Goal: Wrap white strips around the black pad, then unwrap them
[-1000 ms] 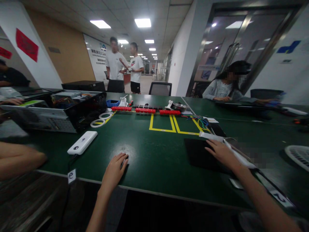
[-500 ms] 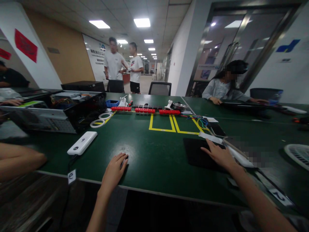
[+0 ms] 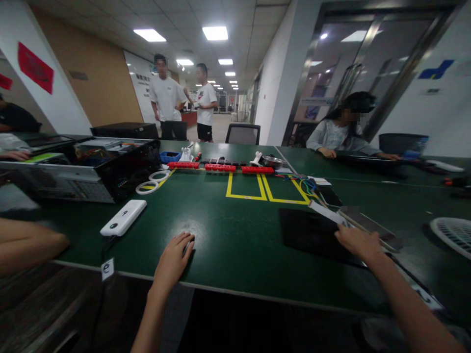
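My left hand (image 3: 174, 252) rests on the table near its front edge, fingers curled over a small dark computer mouse (image 3: 189, 242) that shows only in part. On the right, my right hand (image 3: 356, 240) is closed around a white power bank, which it covers almost wholly. Beside those fingers lie a phone (image 3: 373, 229) and a white paper strip (image 3: 326, 212). A black mouse pad (image 3: 305, 230) lies to the left of my right hand, partly beneath it. From under the right forearm runs a dark cable with a white number tag (image 3: 429, 296).
Across the green table (image 3: 221, 230) are red power strips (image 3: 220, 167), yellow tape frames (image 3: 246, 198) and coloured wires (image 3: 307, 186). At left stand an open computer case (image 3: 121, 169) and another white power bank (image 3: 124, 217). A bare arm (image 3: 29, 245) rests there; a person sits across.
My right hand has moved right and back, from spread over the mouse pad to closed around the white power bank. My left hand has stayed on the mouse.
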A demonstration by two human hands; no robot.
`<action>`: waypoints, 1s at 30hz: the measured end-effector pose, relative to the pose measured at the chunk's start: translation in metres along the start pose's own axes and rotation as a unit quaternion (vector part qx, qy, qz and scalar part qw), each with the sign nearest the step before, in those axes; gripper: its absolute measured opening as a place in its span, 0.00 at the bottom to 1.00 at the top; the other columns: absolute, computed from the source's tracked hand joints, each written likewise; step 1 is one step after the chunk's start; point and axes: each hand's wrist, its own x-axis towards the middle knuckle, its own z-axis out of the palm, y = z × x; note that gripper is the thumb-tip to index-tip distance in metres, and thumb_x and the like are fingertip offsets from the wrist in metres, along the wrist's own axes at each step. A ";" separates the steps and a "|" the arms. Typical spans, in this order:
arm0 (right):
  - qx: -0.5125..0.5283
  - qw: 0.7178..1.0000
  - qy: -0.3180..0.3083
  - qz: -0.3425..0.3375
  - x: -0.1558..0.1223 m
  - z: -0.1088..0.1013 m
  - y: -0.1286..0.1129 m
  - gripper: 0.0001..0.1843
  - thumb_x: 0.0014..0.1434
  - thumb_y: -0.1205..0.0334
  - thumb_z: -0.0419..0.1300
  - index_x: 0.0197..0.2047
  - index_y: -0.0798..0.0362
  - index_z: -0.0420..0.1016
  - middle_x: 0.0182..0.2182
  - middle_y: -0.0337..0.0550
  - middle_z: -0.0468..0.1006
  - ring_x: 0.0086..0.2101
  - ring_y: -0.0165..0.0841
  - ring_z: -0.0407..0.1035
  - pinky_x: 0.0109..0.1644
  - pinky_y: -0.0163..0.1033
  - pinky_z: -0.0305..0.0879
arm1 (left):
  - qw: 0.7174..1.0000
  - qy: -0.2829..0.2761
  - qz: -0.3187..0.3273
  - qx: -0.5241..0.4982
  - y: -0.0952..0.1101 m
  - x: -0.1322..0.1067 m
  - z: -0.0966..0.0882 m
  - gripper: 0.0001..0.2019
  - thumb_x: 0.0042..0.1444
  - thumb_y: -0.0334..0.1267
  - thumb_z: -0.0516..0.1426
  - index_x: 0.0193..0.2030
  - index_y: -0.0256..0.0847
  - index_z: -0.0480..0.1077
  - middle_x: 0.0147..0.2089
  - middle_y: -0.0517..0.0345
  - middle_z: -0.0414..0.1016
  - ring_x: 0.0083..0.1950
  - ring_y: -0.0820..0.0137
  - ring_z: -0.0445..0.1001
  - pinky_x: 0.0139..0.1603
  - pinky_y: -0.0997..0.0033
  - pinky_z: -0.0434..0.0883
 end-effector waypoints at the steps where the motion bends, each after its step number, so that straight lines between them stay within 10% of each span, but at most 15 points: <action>1: 0.000 1.000 0.003 0.000 0.000 0.001 -0.001 0.22 0.63 0.62 0.38 0.48 0.59 0.69 0.45 0.63 0.75 0.44 0.49 0.70 0.48 0.63 0.50 | 1.000 -0.001 0.000 0.001 0.000 0.000 0.000 0.16 0.62 0.42 0.48 0.50 0.40 0.72 0.53 0.51 0.74 0.58 0.62 0.68 0.61 0.55 0.61; 7: -0.025 0.999 0.034 -0.034 -0.006 -0.006 -0.014 0.22 0.63 0.61 0.39 0.44 0.63 0.71 0.40 0.64 0.76 0.41 0.50 0.70 0.50 0.69 0.42 | 1.000 0.005 0.001 -0.002 0.000 0.000 0.000 0.16 0.62 0.42 0.48 0.51 0.41 0.72 0.54 0.51 0.74 0.58 0.61 0.68 0.62 0.55 0.61; 16: -0.018 0.993 0.054 -0.106 -0.008 -0.014 -0.050 0.19 0.62 0.63 0.42 0.43 0.62 0.71 0.39 0.61 0.76 0.40 0.46 0.72 0.41 0.48 0.62 | 1.000 -0.002 -0.002 -0.002 0.000 0.000 -0.001 0.17 0.62 0.42 0.48 0.50 0.40 0.72 0.54 0.51 0.74 0.58 0.62 0.68 0.62 0.55 0.60; 30: 0.116 0.958 0.149 -0.216 -0.052 0.000 -0.133 0.24 0.63 0.48 0.44 0.51 0.55 0.66 0.46 0.56 0.69 0.41 0.42 0.70 0.37 0.42 0.68 | 0.999 -0.027 0.022 0.016 0.005 0.000 -0.006 0.17 0.61 0.43 0.50 0.52 0.40 0.71 0.55 0.50 0.73 0.60 0.60 0.66 0.62 0.53 0.59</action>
